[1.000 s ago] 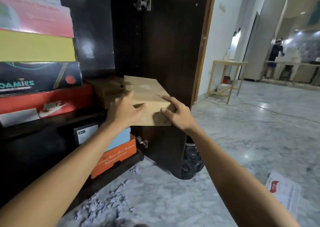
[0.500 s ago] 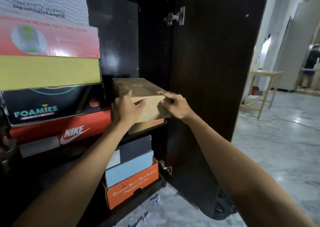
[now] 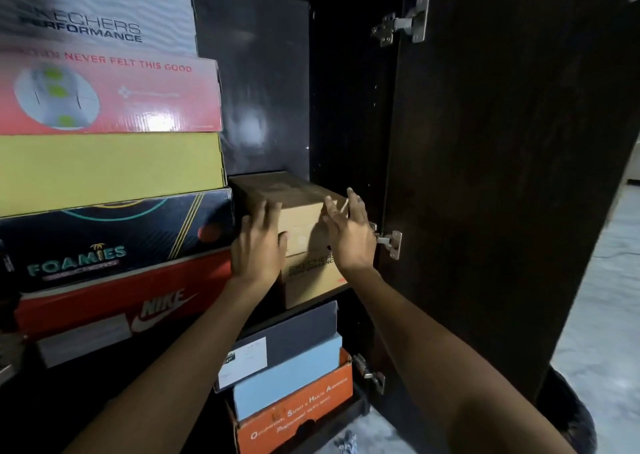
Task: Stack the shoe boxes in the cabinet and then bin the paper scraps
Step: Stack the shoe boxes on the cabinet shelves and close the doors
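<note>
Here we see both hands up at the plain brown cardboard shoe box (image 3: 294,207), which sits on the cabinet's upper shelf atop another brown box marked Skechers Performance (image 3: 311,278), just right of the tall stack. Left hand (image 3: 258,245) is flat on the box's front face, fingers spread and straight, gripping nothing. Right hand (image 3: 349,235) has straight fingers at the box's right front corner; contact looks light, we cannot tell if it truly touches. Stack on the left, top down: grey Skechers Performance box (image 3: 100,13), red box (image 3: 110,97), yellow box (image 3: 110,173), black Foamies box (image 3: 114,239), red Nike box (image 3: 121,301). Lower shelf holds a dark grey box (image 3: 294,336) on a light blue box (image 3: 287,374) on an orange box (image 3: 298,415). The dark cabinet door (image 3: 502,176) stands open at right, with metal hinges (image 3: 401,20) showing. A few paper scraps (image 3: 348,443) lie on the marble floor (image 3: 602,315) by the cabinet base.
</note>
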